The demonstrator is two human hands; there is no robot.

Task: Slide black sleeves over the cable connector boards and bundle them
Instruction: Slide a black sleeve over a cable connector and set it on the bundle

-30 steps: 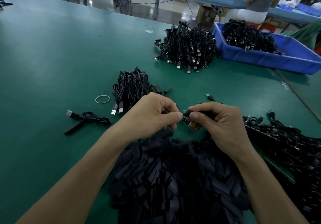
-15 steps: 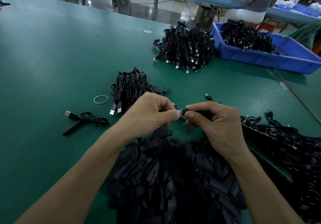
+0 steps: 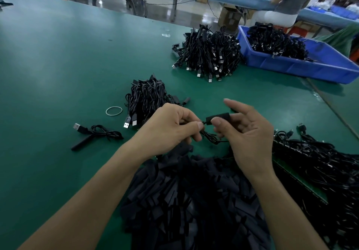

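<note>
Head view: our right hand (image 3: 250, 133) pinches the black sleeve (image 3: 218, 117), index finger sticking out, and our left hand (image 3: 171, 127) pinches the thin cable (image 3: 210, 136) at the sleeve's left end, above the loose sleeve pile (image 3: 194, 201). A cable bundle (image 3: 145, 98) and rubber band (image 3: 114, 111) sit just beyond.

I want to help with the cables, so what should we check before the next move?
1. Right hand pinches the black sleeve: ok.
2. Left hand pinches the cable right beside the sleeve: ok.
3. Connector board fully covered by the sleeve: cannot tell, it is hidden inside.
4. Rubber band lying free on the green table, ready for bundling: ok.
5. Pile of spare sleeves close by, below the wrists: ok.
</note>
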